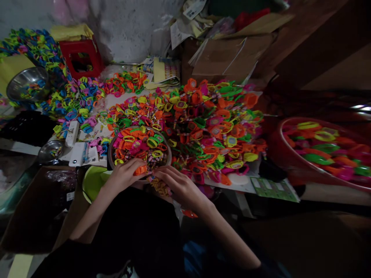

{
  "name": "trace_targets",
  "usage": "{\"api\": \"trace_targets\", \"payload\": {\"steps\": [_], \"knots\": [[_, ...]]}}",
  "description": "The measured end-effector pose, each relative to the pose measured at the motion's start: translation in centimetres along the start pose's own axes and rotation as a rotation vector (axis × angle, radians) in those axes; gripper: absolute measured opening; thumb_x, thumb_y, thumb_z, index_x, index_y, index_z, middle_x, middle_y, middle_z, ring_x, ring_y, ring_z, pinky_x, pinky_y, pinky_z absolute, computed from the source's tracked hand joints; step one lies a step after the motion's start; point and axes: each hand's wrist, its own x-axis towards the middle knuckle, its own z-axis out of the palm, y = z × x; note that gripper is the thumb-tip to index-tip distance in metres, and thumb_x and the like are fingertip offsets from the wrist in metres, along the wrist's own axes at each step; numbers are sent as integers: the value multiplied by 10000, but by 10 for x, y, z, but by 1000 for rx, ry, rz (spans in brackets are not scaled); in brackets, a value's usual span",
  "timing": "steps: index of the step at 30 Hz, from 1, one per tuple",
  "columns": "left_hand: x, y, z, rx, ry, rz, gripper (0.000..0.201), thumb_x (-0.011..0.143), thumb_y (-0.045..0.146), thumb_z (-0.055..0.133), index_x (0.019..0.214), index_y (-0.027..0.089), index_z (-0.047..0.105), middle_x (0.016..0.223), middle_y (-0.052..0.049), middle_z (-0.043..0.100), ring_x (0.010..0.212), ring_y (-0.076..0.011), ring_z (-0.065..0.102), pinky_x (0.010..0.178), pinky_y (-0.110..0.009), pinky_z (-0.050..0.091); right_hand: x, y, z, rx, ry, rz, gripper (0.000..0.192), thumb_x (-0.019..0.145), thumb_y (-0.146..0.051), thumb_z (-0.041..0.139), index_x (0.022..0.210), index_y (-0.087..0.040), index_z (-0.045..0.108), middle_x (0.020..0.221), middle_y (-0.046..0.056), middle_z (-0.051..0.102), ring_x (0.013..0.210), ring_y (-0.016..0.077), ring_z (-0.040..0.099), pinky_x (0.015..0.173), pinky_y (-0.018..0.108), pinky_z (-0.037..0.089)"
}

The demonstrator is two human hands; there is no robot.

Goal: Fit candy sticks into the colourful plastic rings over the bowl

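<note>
My left hand (125, 177) is closed round an orange toy watch (140, 170) at the near rim of a round bowl (110, 153). Right beside it, my right hand (180, 184) has its fingers pinched together around small pieces, too small and dim to name. Under those fingertips hangs a yellow-brown textured bundle (160, 187); whether the hand grips it I cannot tell. Orange, yellow, green and pink toy watches (133, 139) fill the bowl. Behind and to the right, a large heap of similar watches (214, 131) covers the table.
A red tub (282, 133) of watches stands at the right. Left are a red stool (65, 54), a steel bowl (13, 87), a smaller metal dish (43, 154), a power strip (72, 133) and a white power bank (77, 155). Cardboard boxes (226, 58) stand behind the heap.
</note>
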Motion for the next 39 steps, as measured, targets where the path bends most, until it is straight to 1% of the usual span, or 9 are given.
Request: {"api": "trace_targets", "payload": {"steps": [5,10,22,26,31,35,37,38,39], "knots": [[-1,0,-2,-76,-22,-1,240,886,340,561,1069,186,545,1073,-31,650,996,-128,631,891,-232,498,-3,5,3,137,-3,83,336,847,-29,441,1152,-166,475,994,101,594,938,198,565,783,338,523],[-2,-1,-2,-94,-11,-14,274,860,358,597,1077,195,562,1051,-33,657,985,-139,636,877,-242,502,-5,8,7,192,20,138,342,800,-22,483,1106,-177,491,945,82,592,900,185,576,785,317,519],[-9,-2,-1,-100,30,15,300,866,326,594,1133,197,546,1098,-38,647,1040,-132,610,939,-253,484,-6,6,7,195,12,146,351,798,-32,488,1115,-183,483,961,79,599,898,181,582,790,307,512],[-12,0,-3,-86,19,32,320,870,338,585,1153,197,541,1128,-42,648,1054,-135,609,951,-257,480,-6,5,8,211,3,154,297,809,-43,490,1076,-174,497,959,80,601,877,172,582,780,297,511],[-14,1,-8,28,-74,108,293,911,361,512,1145,193,567,1123,-45,650,1038,-155,615,874,-269,517,-3,6,10,239,-47,220,190,859,-130,504,1044,-165,528,927,84,618,860,171,603,763,289,512],[-22,3,-7,179,-191,160,289,940,363,452,1102,181,609,1083,-71,652,1020,-181,610,845,-287,521,-23,4,15,333,-93,348,240,819,-157,501,1048,-173,571,957,86,659,857,175,641,735,272,528],[-32,8,-4,231,-262,163,322,937,400,445,1118,197,618,1062,-74,653,1029,-190,599,850,-289,516,-34,9,26,359,-97,427,326,758,-152,506,1069,-189,597,940,76,680,807,179,660,646,256,540],[-37,11,-2,233,-309,174,336,934,419,440,1136,216,616,1055,-68,653,1018,-187,600,826,-282,521,-34,13,37,348,-67,473,326,753,-174,513,1062,-204,613,905,67,686,768,180,664,596,254,538],[-42,12,0,241,-349,150,370,932,454,423,1162,233,609,1099,-64,638,1025,-189,594,782,-276,530,-28,19,51,369,-89,439,306,751,-194,529,1039,-204,633,871,75,687,750,195,664,566,272,537]]}}
